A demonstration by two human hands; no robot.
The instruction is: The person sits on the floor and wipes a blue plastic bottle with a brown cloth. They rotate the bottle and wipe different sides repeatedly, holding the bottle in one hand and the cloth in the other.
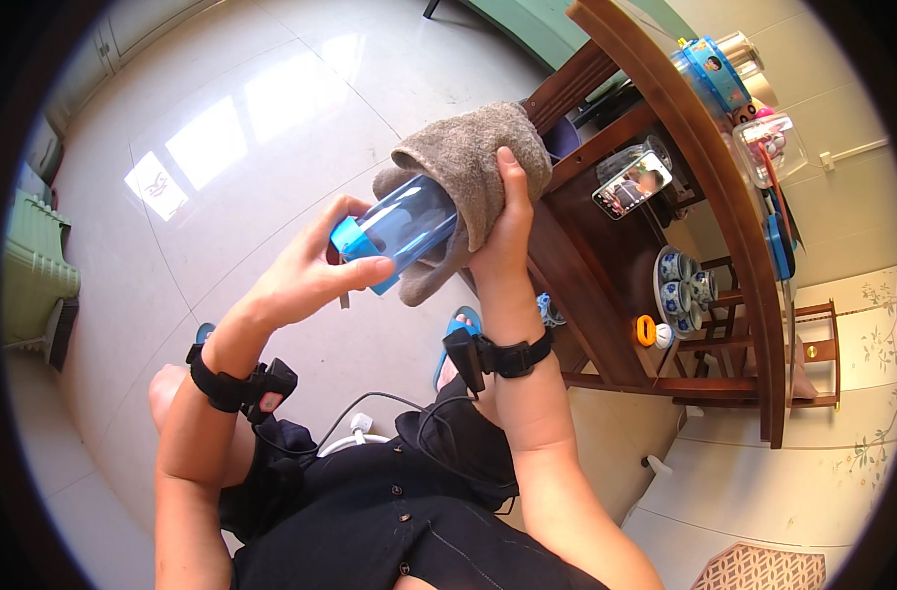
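My left hand (323, 265) grips the bright blue cap end of a clear blue plastic bottle (411, 217), with the thumb on top and the fingers around the far side. The bottle lies tilted, its other end tucked inside a folded grey-brown terry towel (478, 162). Around that towel my right hand (507, 214) is closed, thumb along its upper side, holding it about the bottle's hidden end. Part of the towel hangs down below the bottle.
To the right stands a dark wooden table (684, 110) holding a phone (632, 184), a plate of blue-and-white cups (677, 295) and a clear plastic container (769, 147). A green plastic bin (39, 273) is at the far left. A black cable (374, 394) crosses my lap.
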